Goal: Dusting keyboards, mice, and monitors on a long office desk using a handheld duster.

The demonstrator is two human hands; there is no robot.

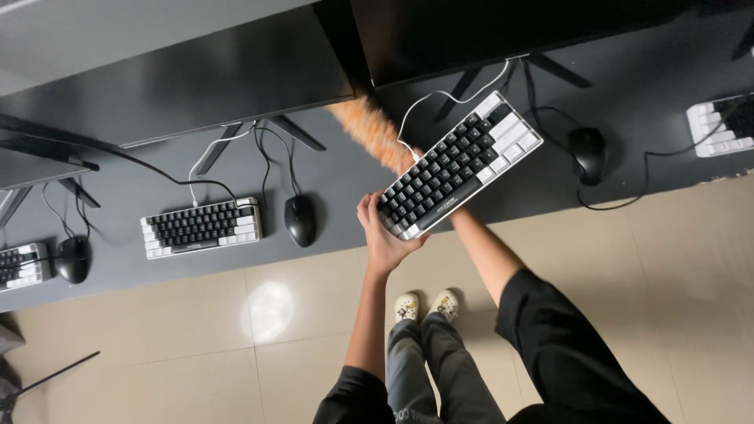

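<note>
**Keyboard lifted off the bench, duster sweeping beneath**

We are looking straight down at our own two arms reaching over a long dark bench [345, 177]. Our left hand [385, 232] is gripping a black-and-white keyboard [462, 165] at its near-left corner; the grip is clamped on that corner, thumb on the key side and fingers wrapped under the edge. From the grip, the keyboard is running away toward 2 o'clock, tilted and held up clear of the bench, with its white cable [440, 98] looping off the far end toward 11 o'clock.

Our right forearm is passing under the keyboard, so the right hand is mostly hidden behind it; only a bit of finger is showing at the keyboard's upper edge. It is holding an orange fluffy duster [371, 129], which is sticking out from behind the keyboard toward 10 o'clock and appears blurred. We cannot tell how that grip is closing round the handle.

Around the keyboard, a black mouse [589, 153] is sitting on the bench at 3 o'clock from it, well apart. At 9 o'clock, a second black-and-white keyboard [201, 226] is lying flat on the bench with another black mouse [300, 220] just beside it. Dark monitors [196, 78] are standing along the far edge of the bench at 12 o'clock. Below us, pale shoes [426, 305] are standing on the beige tiled floor [196, 330].
</note>
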